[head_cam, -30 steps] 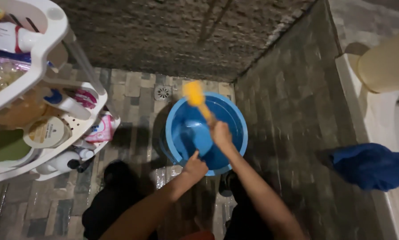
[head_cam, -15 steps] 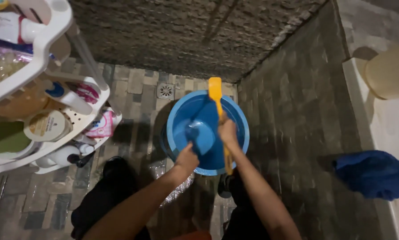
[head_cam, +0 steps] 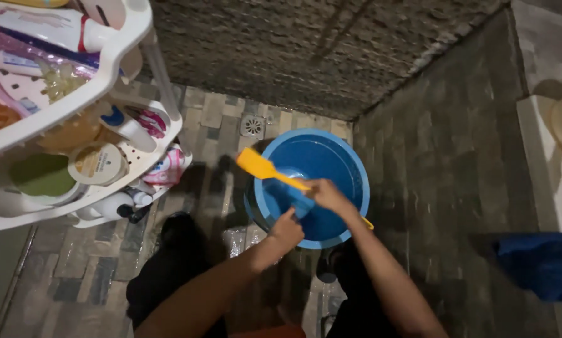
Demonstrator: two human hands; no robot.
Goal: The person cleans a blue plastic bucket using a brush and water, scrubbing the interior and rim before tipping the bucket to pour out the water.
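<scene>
— Gripping what, over the blue bucket (head_cam: 331, 164)?
— The right hand (head_cam: 328, 195) closes on a yellow brush (head_cam: 260, 167); the left hand (head_cam: 286, 229) pinches a blue cloth (head_cam: 301, 203).
— Packages?
— Round-lidded jars (head_cam: 97, 164) and tubes (head_cam: 34, 26) crowd the white rack (head_cam: 131, 28) at left.

This is a home bathroom or wash area. The floor (head_cam: 218, 119) is laid with small grey and beige stone-pattern tiles and has a round metal drain grate (head_cam: 252, 126) set into it, and the same dark tiling runs up the wall (head_cam: 443, 144) on the right. A white perforated plastic corner rack (head_cam: 121, 47) holds tubes, bottles and jars of toiletries, and a round blue plastic basin (head_cam: 349, 169) sits on the tiles near the drain.
</scene>
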